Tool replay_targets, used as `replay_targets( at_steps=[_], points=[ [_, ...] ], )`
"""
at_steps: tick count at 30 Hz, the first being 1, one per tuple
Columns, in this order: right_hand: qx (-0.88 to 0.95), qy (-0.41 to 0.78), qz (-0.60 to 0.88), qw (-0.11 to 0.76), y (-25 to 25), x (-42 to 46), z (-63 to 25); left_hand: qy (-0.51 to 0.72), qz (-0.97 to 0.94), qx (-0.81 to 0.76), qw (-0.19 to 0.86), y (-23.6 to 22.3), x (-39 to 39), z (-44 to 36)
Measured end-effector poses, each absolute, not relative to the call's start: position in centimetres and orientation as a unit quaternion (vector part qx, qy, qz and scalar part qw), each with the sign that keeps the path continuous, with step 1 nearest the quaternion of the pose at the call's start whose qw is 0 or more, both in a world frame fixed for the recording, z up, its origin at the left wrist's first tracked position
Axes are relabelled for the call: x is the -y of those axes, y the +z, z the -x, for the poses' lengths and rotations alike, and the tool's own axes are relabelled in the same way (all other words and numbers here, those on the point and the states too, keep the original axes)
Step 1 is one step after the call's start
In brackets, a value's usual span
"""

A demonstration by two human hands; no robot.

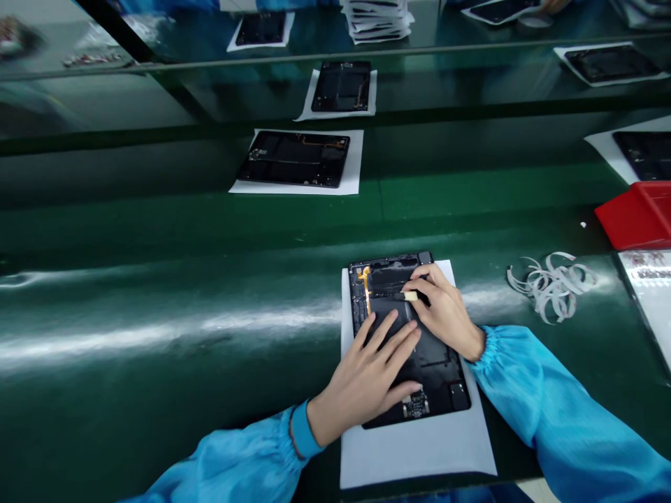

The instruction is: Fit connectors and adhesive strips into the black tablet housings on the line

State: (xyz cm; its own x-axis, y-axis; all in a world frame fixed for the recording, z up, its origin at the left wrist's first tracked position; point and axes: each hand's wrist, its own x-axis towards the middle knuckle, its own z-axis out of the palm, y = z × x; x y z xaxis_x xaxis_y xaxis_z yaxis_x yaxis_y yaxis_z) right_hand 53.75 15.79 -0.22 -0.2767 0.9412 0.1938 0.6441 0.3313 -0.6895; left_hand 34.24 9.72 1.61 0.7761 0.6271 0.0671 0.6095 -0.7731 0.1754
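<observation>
An opened black tablet (435, 370) with its inner parts showing lies on a white sheet (419, 454) at the near edge of the green bench. My left hand (372, 370) rests flat on the tablet's middle, fingers stretched out and apart. My right hand (443, 307) is curled over the tablet's upper part, fingers pinched on a small pale stick-like tool (410, 296) whose tip touches the surface. An orange flex strip (365, 276) shows at the tablet's top left corner.
A second opened tablet (294, 158) on a white sheet lies further back, with more (342, 86) behind it on the belt. A heap of peeled white strips (550, 283) sits to the right, by a red tray (637, 216). Stacked papers (377, 19) stand at the far back.
</observation>
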Motion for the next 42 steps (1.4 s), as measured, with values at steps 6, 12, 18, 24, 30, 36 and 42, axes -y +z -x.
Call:
replay_targets(
  at_steps=[6, 12, 18, 24, 30, 36, 42],
  points=[
    [0.718, 0.282, 0.510, 0.380, 0.1, -16.0, -54.0, 0.060, -0.916, -0.377, 0.122, 1.8, -11.5, -34.6],
    [0.664, 0.234, 0.528, 0.475, 0.2, -15.6, -53.7, 0.078, -0.890, -0.420, 0.160, 1.6, -11.9, -35.8],
    [0.668, 0.168, 0.588, 0.424, 0.1, -15.7, -54.9, 0.199, -0.807, -0.504, 0.234, 1.5, -11.2, -34.6],
    [0.717, 0.095, 0.637, 0.265, -0.5, -17.3, -57.0, 0.232, -0.603, -0.593, 0.481, 3.8, -6.2, -28.4],
    [0.768, 0.078, 0.590, 0.238, -0.5, -20.5, -56.2, 0.173, -0.458, -0.554, 0.674, 5.1, -5.2, -29.9],
    [0.747, 0.112, 0.579, 0.308, -1.4, -21.1, -56.1, 0.318, -0.287, -0.592, 0.683, 4.3, -5.4, -33.4],
    [0.675, 0.133, 0.586, 0.428, -2.0, -21.4, -57.0, 0.388, -0.321, -0.601, 0.620, 2.4, -6.9, -33.1]
  ],
)
